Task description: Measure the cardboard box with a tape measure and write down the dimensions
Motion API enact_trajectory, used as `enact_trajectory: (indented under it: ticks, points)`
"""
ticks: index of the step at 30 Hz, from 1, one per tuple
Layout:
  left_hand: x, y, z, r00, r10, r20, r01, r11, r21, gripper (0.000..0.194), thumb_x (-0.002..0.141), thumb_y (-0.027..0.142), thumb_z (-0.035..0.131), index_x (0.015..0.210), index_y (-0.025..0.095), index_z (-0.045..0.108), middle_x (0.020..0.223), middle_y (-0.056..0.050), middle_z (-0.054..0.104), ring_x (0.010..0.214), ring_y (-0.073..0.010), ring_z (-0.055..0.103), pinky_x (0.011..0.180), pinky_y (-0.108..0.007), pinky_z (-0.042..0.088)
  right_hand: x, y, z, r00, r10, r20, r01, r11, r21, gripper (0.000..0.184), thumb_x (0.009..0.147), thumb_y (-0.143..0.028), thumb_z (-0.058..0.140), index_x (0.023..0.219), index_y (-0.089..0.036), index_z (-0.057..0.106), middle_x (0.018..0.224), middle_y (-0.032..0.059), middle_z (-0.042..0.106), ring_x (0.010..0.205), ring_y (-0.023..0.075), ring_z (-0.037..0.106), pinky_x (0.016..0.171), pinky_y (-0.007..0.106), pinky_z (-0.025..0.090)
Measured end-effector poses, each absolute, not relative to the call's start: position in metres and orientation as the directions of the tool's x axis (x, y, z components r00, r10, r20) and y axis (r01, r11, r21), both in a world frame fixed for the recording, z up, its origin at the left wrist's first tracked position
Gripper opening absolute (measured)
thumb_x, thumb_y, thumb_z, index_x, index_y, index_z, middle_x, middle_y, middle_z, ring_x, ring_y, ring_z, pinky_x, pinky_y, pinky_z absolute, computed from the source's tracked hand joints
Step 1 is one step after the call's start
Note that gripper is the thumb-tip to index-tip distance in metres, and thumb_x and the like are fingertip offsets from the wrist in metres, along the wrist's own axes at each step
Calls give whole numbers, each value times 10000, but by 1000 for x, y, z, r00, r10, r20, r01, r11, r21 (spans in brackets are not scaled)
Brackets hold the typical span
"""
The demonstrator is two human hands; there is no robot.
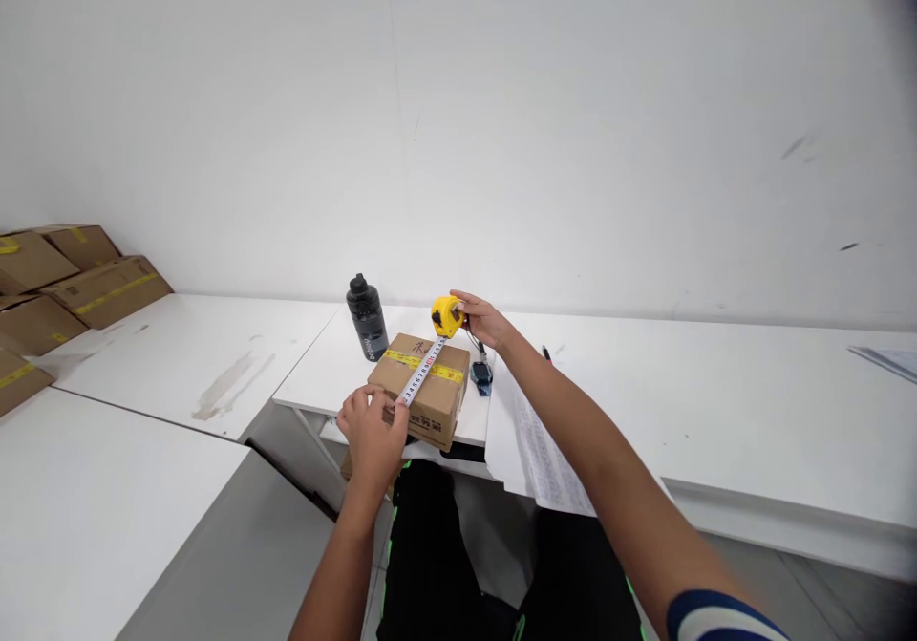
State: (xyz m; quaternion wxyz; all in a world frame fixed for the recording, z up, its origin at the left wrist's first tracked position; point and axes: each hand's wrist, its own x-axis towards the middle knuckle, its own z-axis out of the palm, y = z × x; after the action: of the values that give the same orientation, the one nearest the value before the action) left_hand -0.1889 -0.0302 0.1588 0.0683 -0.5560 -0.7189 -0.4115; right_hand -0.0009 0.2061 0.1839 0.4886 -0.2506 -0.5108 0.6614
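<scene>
A small cardboard box (437,400) with yellow tape across its top sits at the front edge of the white desk. My right hand (481,320) grips a yellow tape measure (446,316) just above the box's far side. The white blade (421,373) is drawn out across the box top, with its numbers facing up. At the near left edge of the box, my left hand (373,431) pinches the free end of the blade between thumb and fingers. A thin dark strap hangs below my right hand.
A dark water bottle (367,318) stands behind the box on the left. To the right lie a digital watch (482,373), printed sheets (537,440) and a pen (546,353). Several taped cartons (107,289) are stacked far left. More paper (886,361) lies far right.
</scene>
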Motion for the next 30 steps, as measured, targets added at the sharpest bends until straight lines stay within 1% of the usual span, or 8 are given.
enact_trajectory:
  ticks: [3,7,12,16,19,25,28,30]
  points:
    - [-187,-23,150,-443,654,613,844,73,531,97,818,309,616,830,218,586,1184,-148,606,1225,-377,466,1059,-594,295,-12,211,168,-404,903,145,-456,-62,-888,535,628,-413,785,1134,-270,687,1085,28,718,963,195,648,840,359,538]
    - [-191,-11,143,-423,577,699,843,-32,537,357,832,271,575,1175,173,555,1437,-198,473,1438,-362,284,1166,-590,208,-20,214,146,-413,899,142,-516,-103,-850,559,684,-432,759,1214,-307,633,1148,10,692,1015,177,643,865,342,544]
    - [-196,0,138,-118,756,643,841,-268,470,297,923,215,425,1055,251,689,1388,-89,604,1435,-296,369,1210,-559,138,-20,218,140,-409,901,147,-438,-52,-898,594,708,-503,732,1258,-318,602,1189,17,670,1052,182,630,872,350,545]
    - [-191,5,136,-135,776,616,819,-262,510,360,971,320,398,1131,258,714,1452,-97,561,1422,-284,398,1207,-542,168,-12,213,158,-457,873,168,-279,38,-959,511,781,-588,659,1219,-325,629,1223,13,660,1057,181,620,898,364,525]
    - [-190,6,138,-93,801,591,833,-263,487,379,978,351,406,1201,294,707,1473,-73,554,1464,-288,338,1224,-549,55,-9,201,177,-453,868,205,-73,193,-978,538,841,-670,552,1220,-294,615,1247,44,646,1100,210,599,948,400,495]
    - [-196,4,142,-1,834,551,840,-298,453,385,977,365,424,1252,304,687,1440,-71,589,1443,-283,377,1226,-535,18,-16,172,202,-390,886,251,387,405,-828,769,660,-584,781,1303,-270,500,1240,81,650,1147,302,582,1092,561,323]
    - [-201,0,144,47,851,523,853,-307,422,410,978,337,414,1316,303,643,1471,-67,561,1455,-274,361,1224,-529,20,-17,162,203,-326,899,293,447,420,-790,687,691,-574,751,1266,-275,524,1238,82,660,1201,331,555,1136,629,186]
    - [-205,-3,146,90,868,489,853,-321,412,436,975,310,400,1358,307,609,1499,-59,533,1467,-271,340,1220,-533,17,-15,160,198,-312,895,320,403,430,-808,701,703,-572,735,1294,-283,496,1247,79,655,1204,331,558,1134,631,197]
